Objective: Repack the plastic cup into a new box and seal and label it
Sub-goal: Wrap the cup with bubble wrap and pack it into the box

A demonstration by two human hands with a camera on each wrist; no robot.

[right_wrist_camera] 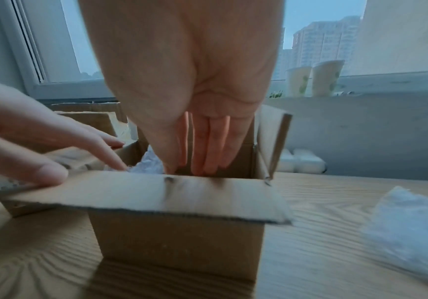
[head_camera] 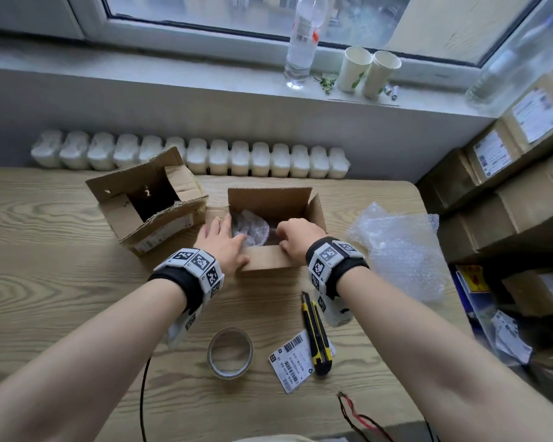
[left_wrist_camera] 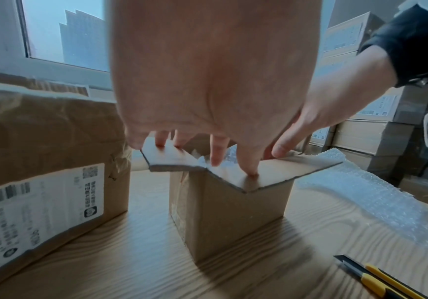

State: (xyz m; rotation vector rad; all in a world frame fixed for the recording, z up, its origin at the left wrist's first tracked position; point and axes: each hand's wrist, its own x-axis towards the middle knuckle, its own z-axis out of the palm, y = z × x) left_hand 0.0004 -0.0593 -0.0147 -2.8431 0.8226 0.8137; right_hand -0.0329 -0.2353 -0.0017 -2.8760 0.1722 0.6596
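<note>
Hands both open: left hand (head_camera: 224,242) pressing new box (head_camera: 268,258) flap, right hand (head_camera: 296,239) fingers inside tucking bubble-wrapped cup (head_camera: 249,229); risk flap springing up, wrap snagging.

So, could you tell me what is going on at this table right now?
A person is packing a small open cardboard box on the wooden table. The left hand presses straight fingers on the near flap and the bubble-wrapped bundle inside; the right hand reaches straight fingers into the box. The torn old box stands open to the left. The tape roll, utility knife and shipping label lie untouched nearby, so sealing and labelling are not yet done.
</note>
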